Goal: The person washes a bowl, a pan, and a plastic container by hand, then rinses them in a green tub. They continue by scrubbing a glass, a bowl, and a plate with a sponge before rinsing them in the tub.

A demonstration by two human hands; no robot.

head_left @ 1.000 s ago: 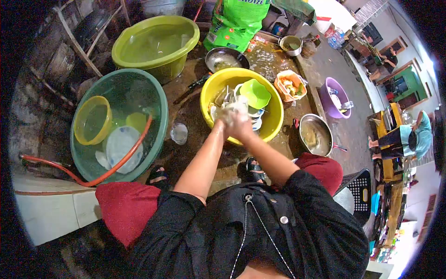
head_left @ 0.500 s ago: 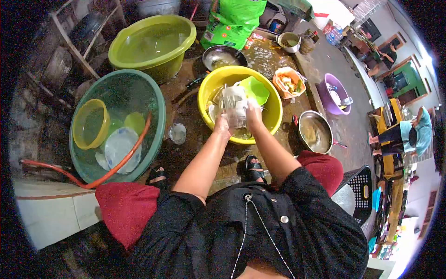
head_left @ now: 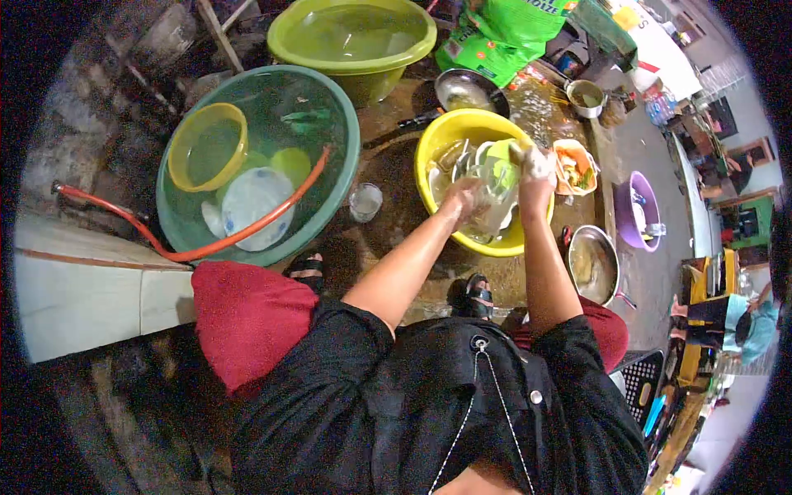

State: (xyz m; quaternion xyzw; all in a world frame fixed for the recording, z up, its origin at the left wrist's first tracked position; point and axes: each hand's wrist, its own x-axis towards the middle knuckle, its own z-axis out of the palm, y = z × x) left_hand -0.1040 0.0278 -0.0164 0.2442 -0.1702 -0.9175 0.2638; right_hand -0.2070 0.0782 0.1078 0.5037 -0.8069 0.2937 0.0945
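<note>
Over the yellow basin (head_left: 429,169), my left hand (head_left: 467,202) is closed round a clear glass (head_left: 497,188), which tilts above the dishes inside. My right hand (head_left: 536,170) is raised at the basin's right side, fingers curled and covered with pale suds; what they hold I cannot make out. Plates and a bright green dish (head_left: 502,153) lie in the basin, partly hidden behind the glass and my hands.
On my left, a large green tub (head_left: 351,165) holds a yellow bowl (head_left: 183,172), plates and an orange hose (head_left: 272,216). A drinking glass (head_left: 365,203) stands between the tubs. Pans (head_left: 594,264), an orange food-scrap container (head_left: 575,167) and a purple basin (head_left: 637,214) are rightward. A person (head_left: 747,322) stands farther right.
My right hand has come away from the glass, up and to the right. My left hand still holds the glass, now tilted. The whole view has shifted leftward.
</note>
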